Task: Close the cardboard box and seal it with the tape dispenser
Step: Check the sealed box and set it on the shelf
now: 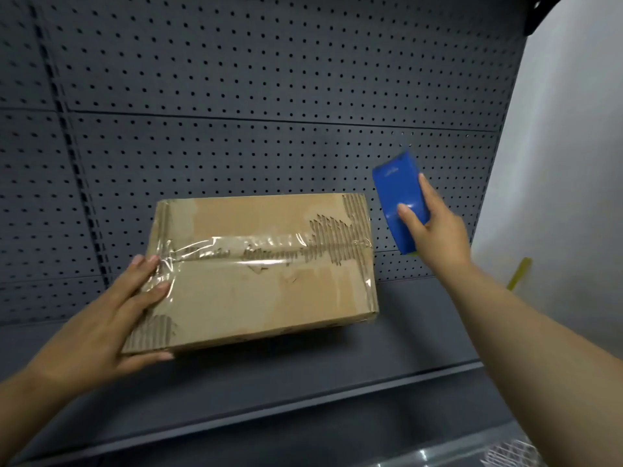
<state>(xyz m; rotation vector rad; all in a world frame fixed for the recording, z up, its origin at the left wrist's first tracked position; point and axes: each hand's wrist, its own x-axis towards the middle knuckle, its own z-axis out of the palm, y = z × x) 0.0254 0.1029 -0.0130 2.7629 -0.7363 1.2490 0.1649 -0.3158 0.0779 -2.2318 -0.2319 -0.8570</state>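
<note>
A brown cardboard box (pixel 263 291) lies shut on a dark grey shelf (pixel 303 382). A strip of clear tape (pixel 256 254) runs along its top seam from the left edge to the right, over torn patches of bare corrugation. My left hand (pixel 111 318) lies flat on the box's left end, fingers spread over the tape and thumb against the front face. My right hand (pixel 435 230) holds a blue tape dispenser (pixel 399 193) in the air, to the right of the box and clear of it.
A dark pegboard wall (pixel 269 96) rises right behind the box. To the right hangs a white sheet or wall (pixel 556 163) with a yellow strip (pixel 519 274) beside it. A lower shelf edge (pixel 303 443) runs across the bottom.
</note>
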